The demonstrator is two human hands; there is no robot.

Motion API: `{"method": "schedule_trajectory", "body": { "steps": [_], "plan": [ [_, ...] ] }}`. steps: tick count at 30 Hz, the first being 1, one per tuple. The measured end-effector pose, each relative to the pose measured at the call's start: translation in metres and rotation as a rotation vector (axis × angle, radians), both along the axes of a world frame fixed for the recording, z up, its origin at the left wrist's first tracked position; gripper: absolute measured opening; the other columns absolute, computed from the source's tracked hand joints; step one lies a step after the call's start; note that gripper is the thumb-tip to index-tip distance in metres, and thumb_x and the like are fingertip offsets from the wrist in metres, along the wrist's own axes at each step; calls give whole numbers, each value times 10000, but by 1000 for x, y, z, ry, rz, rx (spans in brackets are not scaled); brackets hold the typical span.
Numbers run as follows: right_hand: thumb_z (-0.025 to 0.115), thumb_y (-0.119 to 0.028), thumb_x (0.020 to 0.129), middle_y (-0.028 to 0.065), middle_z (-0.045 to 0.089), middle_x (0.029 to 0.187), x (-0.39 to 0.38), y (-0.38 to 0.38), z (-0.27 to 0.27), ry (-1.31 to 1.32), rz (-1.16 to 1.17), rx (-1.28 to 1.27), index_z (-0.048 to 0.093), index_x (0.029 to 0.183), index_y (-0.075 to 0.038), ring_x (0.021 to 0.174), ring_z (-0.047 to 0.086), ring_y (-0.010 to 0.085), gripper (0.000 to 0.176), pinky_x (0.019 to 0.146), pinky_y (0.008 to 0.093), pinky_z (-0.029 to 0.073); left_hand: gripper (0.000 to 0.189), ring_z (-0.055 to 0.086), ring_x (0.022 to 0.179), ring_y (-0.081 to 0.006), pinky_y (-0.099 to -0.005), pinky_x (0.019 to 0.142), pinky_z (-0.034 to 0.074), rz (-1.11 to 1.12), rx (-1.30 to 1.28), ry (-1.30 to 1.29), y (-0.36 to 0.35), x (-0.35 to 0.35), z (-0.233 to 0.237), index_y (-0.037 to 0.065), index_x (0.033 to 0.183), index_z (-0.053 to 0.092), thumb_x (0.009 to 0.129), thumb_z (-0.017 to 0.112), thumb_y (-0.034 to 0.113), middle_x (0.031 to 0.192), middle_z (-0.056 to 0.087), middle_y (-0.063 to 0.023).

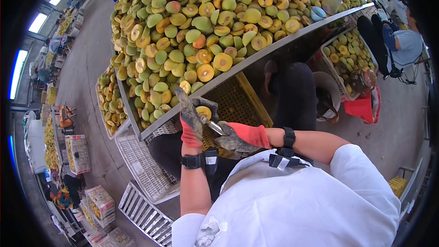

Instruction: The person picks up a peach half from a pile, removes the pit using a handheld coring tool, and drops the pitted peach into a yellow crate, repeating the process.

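My left hand (193, 115), in a dirty red and grey work glove, is closed around a halved peach (204, 112) with its yellow cut face turned up. My right hand (238, 138), gloved the same way, grips a short metal pitting tool (216, 127). The tool's tip is right at the middle of the cut peach. Both hands are over a yellow crate (249, 103), just below the edge of a metal table (219, 80). Heaped on that table are green and yellow peach halves (183, 32), many with the pit side showing.
On the heap's right side lie a clear jar (333, 2) and a light blue cup (318, 13). A white crate (144, 160) stands below left. To the right are a crate of peaches (350, 55), a white bucket (327, 91) and a red bag (366, 106). Other people sit farther off.
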State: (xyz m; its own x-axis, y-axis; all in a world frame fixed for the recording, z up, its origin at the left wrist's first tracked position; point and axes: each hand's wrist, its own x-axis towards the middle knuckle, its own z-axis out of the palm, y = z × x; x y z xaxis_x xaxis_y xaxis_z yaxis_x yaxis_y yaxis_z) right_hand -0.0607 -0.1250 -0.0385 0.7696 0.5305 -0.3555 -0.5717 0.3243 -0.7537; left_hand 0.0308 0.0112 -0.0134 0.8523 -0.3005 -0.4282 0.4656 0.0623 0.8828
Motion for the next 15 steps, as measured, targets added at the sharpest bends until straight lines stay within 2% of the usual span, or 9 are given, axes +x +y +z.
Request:
{"method": "schedule_trajectory", "body": {
  "steps": [3,5,7,9,11,12,14,15],
  "plan": [
    [620,-184,882,-3,567,852,-2,-2,8,-52,52,-81,532,1004,-104,736,513,87,171,628,256,432,832,576,513,-207,-301,498,496,-49,-99,5,6,-3,-4,3,731,636,867,256,731,631,618,-112],
    [638,-209,872,-2,563,808,-2,-2,13,17,84,-144,527,996,-103,682,514,82,197,581,243,433,813,581,524,-215,-308,501,501,-35,-162,-19,11,-3,-18,5,754,632,870,267,723,641,617,-110],
    [639,-216,872,-4,560,792,-1,-2,14,25,87,-105,526,989,-102,655,507,80,199,555,242,428,795,586,534,-222,-316,505,505,-18,-226,-43,12,-3,-31,8,776,627,874,277,714,651,616,-108],
    [640,-223,871,-7,557,775,-1,-2,18,33,88,-64,524,981,-101,628,500,78,201,529,242,423,746,589,547,-228,-327,505,506,121,-560,162,10,-4,-37,19,815,616,886,300,690,677,615,-101],
    [635,-218,873,-9,554,758,-1,-4,22,118,116,-61,527,970,-103,617,501,83,185,511,247,421,724,593,559,-227,-329,507,506,68,-557,133,10,-4,-36,29,818,613,887,314,685,682,613,-95],
    [635,-218,873,-9,554,758,-2,0,7,118,116,-62,527,970,-103,617,501,83,185,511,247,421,703,596,571,-226,-331,510,506,21,-556,101,10,-4,-35,38,821,609,887,329,679,687,612,-90],
    [634,-213,873,-16,549,729,-4,13,-33,-196,-66,18,524,973,-106,601,503,84,183,490,250,417,696,594,569,-223,-332,508,504,48,-523,127,10,-6,-33,45,818,611,882,340,683,686,611,-88],
    [634,-213,873,-16,549,729,-3,11,-28,-196,-65,16,524,973,-106,601,503,84,183,490,250,417,689,592,568,-220,-333,507,503,75,-490,151,9,-7,-32,51,815,612,876,352,686,686,610,-86]
  ]
}}
